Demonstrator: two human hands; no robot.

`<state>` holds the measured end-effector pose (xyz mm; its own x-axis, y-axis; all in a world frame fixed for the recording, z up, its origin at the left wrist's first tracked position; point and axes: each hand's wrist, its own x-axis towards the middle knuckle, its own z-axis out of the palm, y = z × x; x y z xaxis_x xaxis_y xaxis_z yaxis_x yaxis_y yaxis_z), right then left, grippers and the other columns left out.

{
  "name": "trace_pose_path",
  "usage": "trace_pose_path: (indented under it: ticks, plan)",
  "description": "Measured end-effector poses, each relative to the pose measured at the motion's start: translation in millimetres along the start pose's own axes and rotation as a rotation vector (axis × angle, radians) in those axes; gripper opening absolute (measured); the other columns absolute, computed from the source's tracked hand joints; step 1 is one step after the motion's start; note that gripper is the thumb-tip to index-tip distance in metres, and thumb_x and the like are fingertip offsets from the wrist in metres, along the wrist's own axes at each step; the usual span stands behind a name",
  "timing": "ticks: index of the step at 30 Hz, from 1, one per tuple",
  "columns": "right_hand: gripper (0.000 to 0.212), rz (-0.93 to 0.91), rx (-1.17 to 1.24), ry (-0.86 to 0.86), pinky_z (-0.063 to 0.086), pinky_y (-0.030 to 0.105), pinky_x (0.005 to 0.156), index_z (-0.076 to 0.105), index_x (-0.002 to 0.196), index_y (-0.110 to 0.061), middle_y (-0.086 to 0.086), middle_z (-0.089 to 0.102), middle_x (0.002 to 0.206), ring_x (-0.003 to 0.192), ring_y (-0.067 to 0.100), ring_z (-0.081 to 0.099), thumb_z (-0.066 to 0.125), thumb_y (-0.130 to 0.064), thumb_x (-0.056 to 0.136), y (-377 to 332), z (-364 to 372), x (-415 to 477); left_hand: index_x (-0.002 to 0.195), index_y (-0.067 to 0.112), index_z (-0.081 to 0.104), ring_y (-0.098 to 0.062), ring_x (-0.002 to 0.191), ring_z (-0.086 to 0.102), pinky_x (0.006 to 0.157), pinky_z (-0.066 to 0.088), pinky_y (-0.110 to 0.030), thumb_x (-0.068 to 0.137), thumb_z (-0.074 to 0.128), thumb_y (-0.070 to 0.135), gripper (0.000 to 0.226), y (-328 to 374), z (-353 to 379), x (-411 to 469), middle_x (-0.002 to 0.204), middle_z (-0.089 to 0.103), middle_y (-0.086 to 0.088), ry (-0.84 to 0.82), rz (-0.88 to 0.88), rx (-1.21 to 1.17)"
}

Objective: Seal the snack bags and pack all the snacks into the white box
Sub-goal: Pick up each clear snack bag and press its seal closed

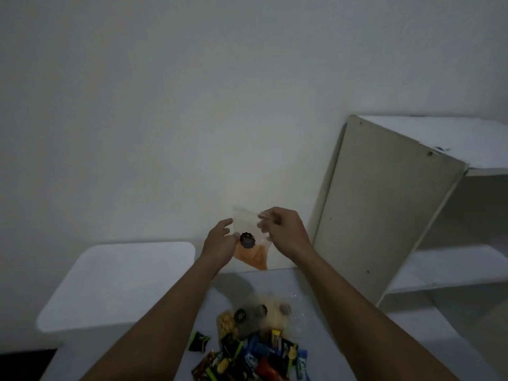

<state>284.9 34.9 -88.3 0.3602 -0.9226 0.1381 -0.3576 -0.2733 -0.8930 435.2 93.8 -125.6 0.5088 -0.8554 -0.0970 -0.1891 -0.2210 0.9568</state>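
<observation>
While aloft, snack bag [249, 253] pinched btwn L hand [220, 243], R hand [286, 229]; snack pile [253, 339] below, shelf [384, 210] nearby.

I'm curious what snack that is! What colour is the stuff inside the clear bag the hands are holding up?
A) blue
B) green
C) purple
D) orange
D: the clear bag, held up by the left hand and the right hand, has orange snack in its bottom.

Clear bag [248, 237], orange snack; black round label [247, 240]
</observation>
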Motion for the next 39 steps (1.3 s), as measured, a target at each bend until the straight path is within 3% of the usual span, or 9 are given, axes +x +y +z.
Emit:
trace_pose_path:
  ticks: [6, 9, 12, 14, 19, 22, 31, 36, 39]
  plan:
    - [0.013, 0.068, 0.098, 0.019, 0.059, 0.038, 0.079, 0.070, 0.101, -0.019, -0.003, 0.073, 0.088, 0.081, 0.013, 0.069, 0.067, -0.018, 0.088, 55, 14, 23, 0.093, 0.024, 0.071, -0.018, 0.096, 0.067, 0.076, 0.054, -0.032, 0.093, 0.060, 0.018, 0.013, -51, 25, 19, 0.102, 0.073, -0.002, 0.037, 0.001, -0.067]
    - [0.026, 0.146, 0.055, -0.025, 0.052, 0.026, 0.074, 0.066, 0.111, -0.023, -0.004, 0.070, 0.096, 0.087, 0.009, 0.066, 0.070, -0.036, 0.089, 90, 30, 36, 0.089, 0.028, 0.070, -0.020, 0.097, 0.068, 0.086, 0.057, -0.043, 0.093, 0.060, 0.022, 0.013, -75, 35, 36, 0.098, 0.073, 0.001, 0.108, -0.037, -0.081]
    - [0.022, 0.225, 0.006, -0.142, 0.057, 0.037, 0.081, 0.066, 0.112, -0.021, 0.002, 0.070, 0.103, 0.093, 0.015, 0.067, 0.067, -0.026, 0.091, 127, 55, 51, 0.088, 0.030, 0.069, -0.022, 0.094, 0.068, 0.083, 0.056, -0.042, 0.094, 0.060, 0.022, 0.013, -104, 44, 55, 0.096, 0.073, 0.001, 0.159, -0.059, -0.052]
    - [0.016, 0.250, -0.017, -0.181, 0.058, 0.044, 0.085, 0.067, 0.108, -0.020, 0.003, 0.070, 0.101, 0.093, 0.018, 0.067, 0.064, -0.022, 0.092, 149, 77, 61, 0.092, 0.029, 0.067, -0.018, 0.094, 0.068, 0.084, 0.057, -0.041, 0.094, 0.061, 0.021, 0.010, -125, 49, 67, 0.097, 0.071, 0.002, 0.216, -0.068, -0.023]
    - [0.018, 0.279, -0.067, -0.194, 0.044, 0.015, 0.061, 0.069, 0.110, -0.019, -0.001, 0.068, 0.101, 0.090, 0.013, 0.063, 0.064, -0.024, 0.093, 195, 129, 79, 0.102, 0.016, 0.066, -0.021, 0.090, 0.065, 0.074, 0.051, -0.027, 0.091, 0.063, 0.015, 0.012, -169, 61, 93, 0.100, 0.071, -0.006, 0.465, -0.225, 0.003]
    - [0.022, 0.347, -0.077, -0.206, 0.042, 0.020, 0.062, 0.063, 0.111, -0.018, 0.000, 0.064, 0.102, 0.091, 0.015, 0.061, 0.067, -0.024, 0.091, 216, 152, 88, 0.100, 0.018, 0.068, -0.024, 0.092, 0.065, 0.071, 0.046, -0.025, 0.089, 0.058, 0.009, 0.017, -186, 65, 109, 0.100, 0.071, -0.006, 0.532, -0.296, 0.010]
    - [0.023, 0.424, -0.111, -0.238, 0.046, 0.024, 0.075, 0.063, 0.114, -0.012, 0.010, 0.066, 0.115, 0.102, 0.023, 0.063, 0.059, -0.011, 0.092, 242, 180, 105, 0.119, 0.009, 0.065, -0.025, 0.106, 0.060, 0.083, 0.044, -0.026, 0.092, 0.055, 0.005, 0.029, -202, 68, 126, 0.110, 0.064, -0.006, 0.456, -0.389, 0.085]
    - [0.033, 0.390, -0.143, -0.237, 0.044, 0.022, 0.078, 0.059, 0.127, -0.010, 0.011, 0.064, 0.122, 0.108, 0.023, 0.061, 0.055, -0.011, 0.094, 236, 172, 106, 0.125, 0.010, 0.060, -0.030, 0.112, 0.061, 0.097, 0.052, -0.040, 0.086, 0.064, 0.006, 0.040, -204, 69, 128, 0.125, 0.065, -0.011, 0.400, -0.385, 0.029]
    - [0.041, 0.343, -0.172, -0.242, 0.040, 0.019, 0.077, 0.055, 0.134, -0.011, 0.011, 0.063, 0.124, 0.103, 0.020, 0.060, 0.059, -0.015, 0.093, 229, 160, 101, 0.144, 0.017, 0.045, -0.029, 0.126, 0.054, 0.102, 0.046, -0.035, 0.092, 0.060, 0.011, 0.054, -206, 66, 117, 0.142, 0.054, -0.010, 0.426, -0.407, 0.022]
